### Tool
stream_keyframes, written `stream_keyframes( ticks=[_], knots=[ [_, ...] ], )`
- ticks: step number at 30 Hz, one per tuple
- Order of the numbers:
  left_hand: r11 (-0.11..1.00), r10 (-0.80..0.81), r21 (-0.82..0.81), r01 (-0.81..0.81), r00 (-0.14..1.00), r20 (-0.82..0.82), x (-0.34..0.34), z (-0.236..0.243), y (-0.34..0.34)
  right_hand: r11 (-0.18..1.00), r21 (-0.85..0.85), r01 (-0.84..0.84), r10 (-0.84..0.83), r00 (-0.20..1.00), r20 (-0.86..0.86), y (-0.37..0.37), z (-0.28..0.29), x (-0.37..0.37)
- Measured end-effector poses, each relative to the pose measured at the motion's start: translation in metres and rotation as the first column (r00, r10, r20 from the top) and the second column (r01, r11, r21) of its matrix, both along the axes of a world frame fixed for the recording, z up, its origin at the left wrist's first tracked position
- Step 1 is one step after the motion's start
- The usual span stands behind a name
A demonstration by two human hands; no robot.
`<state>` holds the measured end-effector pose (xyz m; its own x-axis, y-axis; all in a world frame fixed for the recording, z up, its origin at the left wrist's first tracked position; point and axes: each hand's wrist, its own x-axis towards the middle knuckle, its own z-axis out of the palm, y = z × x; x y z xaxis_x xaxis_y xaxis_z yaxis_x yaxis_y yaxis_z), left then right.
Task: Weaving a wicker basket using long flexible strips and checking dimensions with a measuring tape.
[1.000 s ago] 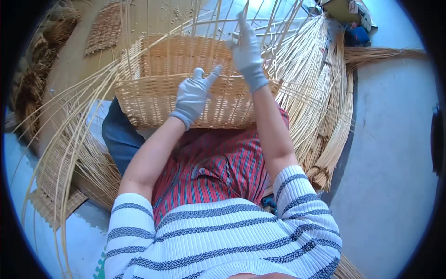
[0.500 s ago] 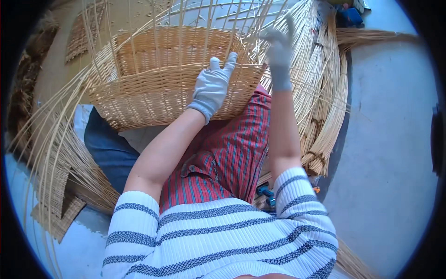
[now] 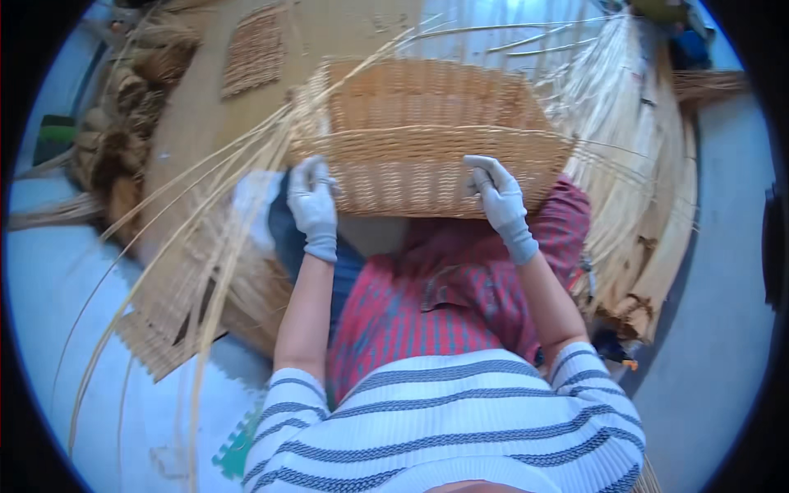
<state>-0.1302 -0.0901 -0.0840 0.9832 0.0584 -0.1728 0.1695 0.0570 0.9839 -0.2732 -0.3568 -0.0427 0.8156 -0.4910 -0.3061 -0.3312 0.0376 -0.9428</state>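
Observation:
A wicker basket (image 3: 436, 168), woven of pale cane, rests across my lap and tips slightly toward me. My left hand (image 3: 313, 201), in a pale grey knitted glove, has its fingers curled at the basket's left end. Long loose canes (image 3: 226, 177) fan out from that end toward the lower left. Against the near wall, right of its middle, is my gloved right hand (image 3: 500, 201). Its fingers are bent inward, and what lies between them, if anything, is too small to make out. The far side of the wall is hidden.
Bundles of pale cane (image 3: 625, 156) lie to the right, tied at their near ends. A woven mat piece (image 3: 253, 51) is at the far left, another (image 3: 168, 308) at the near left. Dark brown fibre bundles (image 3: 123, 123) line the left side. Loose rods (image 3: 542, 37) are scattered beyond the basket.
My right hand has come down from the raised position beside the basket to its near wall. My left hand has shifted to the left end. Upright canes along the near rim no longer show.

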Motion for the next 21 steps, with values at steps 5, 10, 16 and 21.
stream_keyframes(
  ticks=[5, 10, 16, 21],
  knots=[
    [0.990, 0.138, -0.068, -0.121, 0.912, 0.387, 0.048, 0.015, 0.103, 0.763, -0.120, -0.635, 0.641, 0.720, 0.265, 0.134, 0.000, 0.045],
    [0.969, 0.043, 0.210, -0.129, 0.929, 0.368, 0.013, 0.040, 0.102, 0.643, -0.703, -0.302, 0.765, 0.286, 0.577, 0.236, 0.053, 0.097],
    [0.998, -0.060, 0.006, 0.062, 0.984, -0.169, 0.010, 0.109, 0.098, 0.293, -0.845, -0.447, 0.955, 0.088, 0.284, 0.257, 0.077, 0.103],
    [0.951, -0.257, -0.091, 0.295, 0.919, 0.299, 0.041, 0.108, 0.048, 0.495, -0.766, -0.411, 0.856, 0.384, 0.347, 0.257, 0.081, 0.094]
  ],
)
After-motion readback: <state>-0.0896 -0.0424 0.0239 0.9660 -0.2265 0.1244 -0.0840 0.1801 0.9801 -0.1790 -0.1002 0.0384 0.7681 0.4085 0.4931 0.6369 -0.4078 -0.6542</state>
